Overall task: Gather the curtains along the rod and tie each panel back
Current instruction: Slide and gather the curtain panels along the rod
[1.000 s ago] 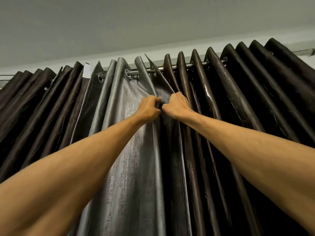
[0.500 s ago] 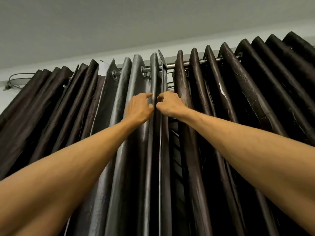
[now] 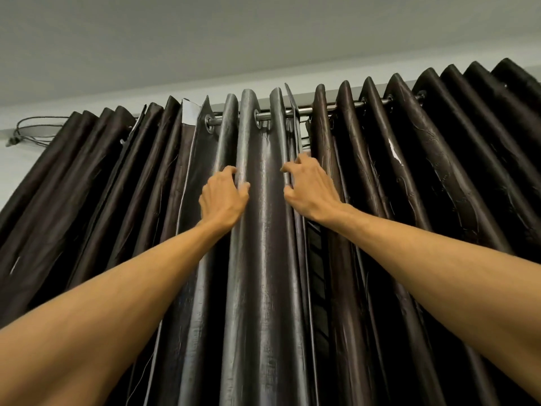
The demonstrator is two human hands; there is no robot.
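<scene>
Dark pleated curtain panels hang from a metal rod (image 3: pixel 304 109) by eyelets. The middle panel (image 3: pixel 263 259) shows its shiny grey backing; the right panel (image 3: pixel 424 186) is dark brown, as is the left panel (image 3: pixel 87 186). My left hand (image 3: pixel 224 197) curls its fingers around a grey fold on the left side of the middle panel. My right hand (image 3: pixel 310 186) hooks its fingers over that panel's right edge, where a narrow gap shows a dark window behind.
The ceiling (image 3: pixel 263 39) is close above the rod. A loop of cable (image 3: pixel 32 130) hangs at the wall bracket at far left. A white label (image 3: pixel 188 111) sticks up from a fold left of centre.
My hands have moved apart, from nearly touching at the panel edge to either side of a grey fold. The grey folds have bunched closer together and the camera has shifted left.
</scene>
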